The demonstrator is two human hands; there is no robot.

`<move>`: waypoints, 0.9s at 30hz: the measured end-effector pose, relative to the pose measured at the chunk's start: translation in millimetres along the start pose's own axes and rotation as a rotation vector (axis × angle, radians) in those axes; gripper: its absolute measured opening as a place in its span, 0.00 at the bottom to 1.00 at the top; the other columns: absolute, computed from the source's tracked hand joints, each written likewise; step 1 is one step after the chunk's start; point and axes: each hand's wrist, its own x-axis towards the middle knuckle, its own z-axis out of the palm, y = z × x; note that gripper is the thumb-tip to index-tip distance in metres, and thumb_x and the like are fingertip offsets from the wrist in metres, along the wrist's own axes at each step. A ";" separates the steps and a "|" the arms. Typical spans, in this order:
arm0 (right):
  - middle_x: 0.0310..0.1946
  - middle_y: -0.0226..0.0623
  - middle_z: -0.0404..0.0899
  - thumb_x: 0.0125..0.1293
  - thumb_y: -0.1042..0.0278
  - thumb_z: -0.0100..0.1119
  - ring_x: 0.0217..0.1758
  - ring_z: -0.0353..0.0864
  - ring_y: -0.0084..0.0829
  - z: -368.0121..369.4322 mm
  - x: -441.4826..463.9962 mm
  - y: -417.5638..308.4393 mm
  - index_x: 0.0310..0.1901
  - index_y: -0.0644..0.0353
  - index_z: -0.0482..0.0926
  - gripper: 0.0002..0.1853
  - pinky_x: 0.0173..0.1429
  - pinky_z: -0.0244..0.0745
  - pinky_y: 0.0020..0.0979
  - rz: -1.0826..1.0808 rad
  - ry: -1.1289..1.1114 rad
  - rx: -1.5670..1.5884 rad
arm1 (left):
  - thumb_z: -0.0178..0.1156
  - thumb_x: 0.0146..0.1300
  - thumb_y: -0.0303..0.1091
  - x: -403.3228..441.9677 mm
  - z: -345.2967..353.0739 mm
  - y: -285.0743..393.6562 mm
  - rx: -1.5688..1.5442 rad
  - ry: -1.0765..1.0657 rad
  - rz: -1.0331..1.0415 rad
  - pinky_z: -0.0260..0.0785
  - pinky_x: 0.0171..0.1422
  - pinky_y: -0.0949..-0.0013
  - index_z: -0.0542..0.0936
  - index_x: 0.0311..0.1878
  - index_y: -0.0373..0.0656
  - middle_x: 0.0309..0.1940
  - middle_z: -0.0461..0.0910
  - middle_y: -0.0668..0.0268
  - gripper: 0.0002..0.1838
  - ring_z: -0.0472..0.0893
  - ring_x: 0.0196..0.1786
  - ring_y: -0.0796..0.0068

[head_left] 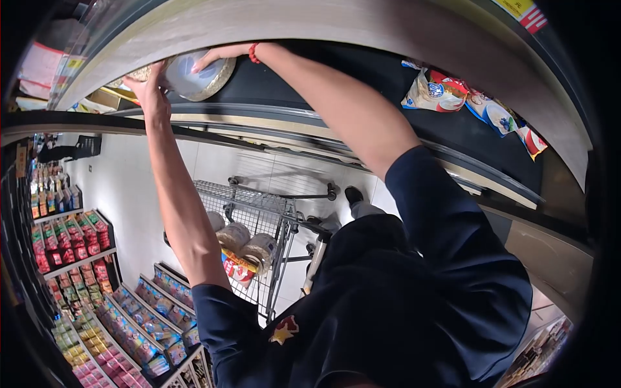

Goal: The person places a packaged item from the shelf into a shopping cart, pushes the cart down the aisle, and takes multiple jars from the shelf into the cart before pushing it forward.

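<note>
A round clear plastic jar lies on the dark shelf, its flat round end toward me. My right hand reaches over its top edge, fingers bent onto the round end. Just left of it, my left hand has thumb and fingers spread around a second jar of pale flakes that look like oats. That jar is mostly hidden by the hand and the shelf above. A red bead bracelet is on my right wrist.
Colourful food bags lie on the shelf at right. An upper shelf board hangs over my hands. Below stands a wire shopping cart holding similar jars and a red-yellow packet. Stocked racks line the left.
</note>
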 end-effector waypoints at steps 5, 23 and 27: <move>0.69 0.47 0.78 0.62 0.30 0.67 0.71 0.76 0.44 -16.2 -17.4 -36.8 0.71 0.59 0.76 0.45 0.75 0.67 0.39 0.027 -0.047 -0.158 | 0.77 0.61 0.37 -7.6 13.3 12.9 -0.049 0.027 -0.062 0.69 0.67 0.49 0.49 0.78 0.50 0.69 0.67 0.56 0.52 0.72 0.69 0.60; 0.69 0.51 0.76 0.78 0.57 0.54 0.71 0.76 0.41 -75.2 -101.9 -119.4 0.75 0.64 0.67 0.30 0.74 0.69 0.37 -0.110 -0.126 -0.035 | 0.43 0.76 0.71 -147.1 67.1 97.2 -0.723 0.056 -0.219 0.67 0.77 0.44 0.66 0.79 0.44 0.76 0.70 0.55 0.43 0.72 0.75 0.52; 0.73 0.57 0.70 0.78 0.64 0.49 0.78 0.68 0.44 -56.8 -130.4 -202.2 0.76 0.67 0.64 0.29 0.80 0.61 0.40 -0.324 -0.143 -0.100 | 0.41 0.72 0.78 -195.8 48.8 88.8 -0.657 0.198 -0.165 0.67 0.77 0.41 0.64 0.80 0.46 0.77 0.70 0.58 0.49 0.71 0.76 0.48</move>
